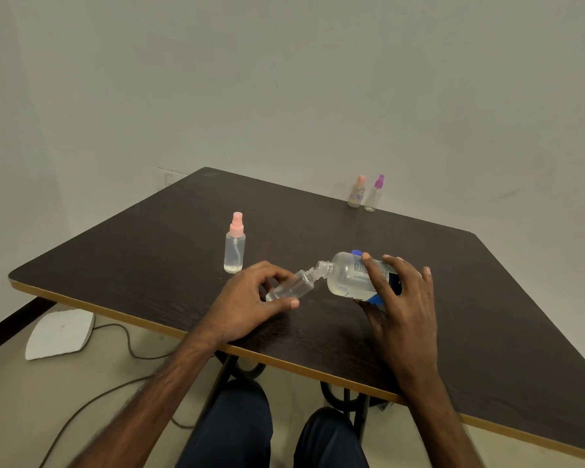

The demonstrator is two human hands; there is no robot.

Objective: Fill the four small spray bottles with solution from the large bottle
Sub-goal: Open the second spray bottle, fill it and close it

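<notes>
Over the table (pixel 149 258), left grip (pixel 247 298) holds small bottle (pixel 293 288); right grip (pixel 402 298) tilts large bottle (pixel 347 278), seemingly pouring.

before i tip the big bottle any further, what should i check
1. The small bottle is uncapped and the left hand grips it: ok.
2. The large bottle is open and the right hand holds it: ok.
3. The two mouths are close together: ok.
4. Level in the small bottle: cannot tell.
5. The near pink-capped bottle is filled: not ok, liquid only at its bottom.
6. The far pink-capped bottle and purple-capped bottle are filled: cannot tell.
</notes>
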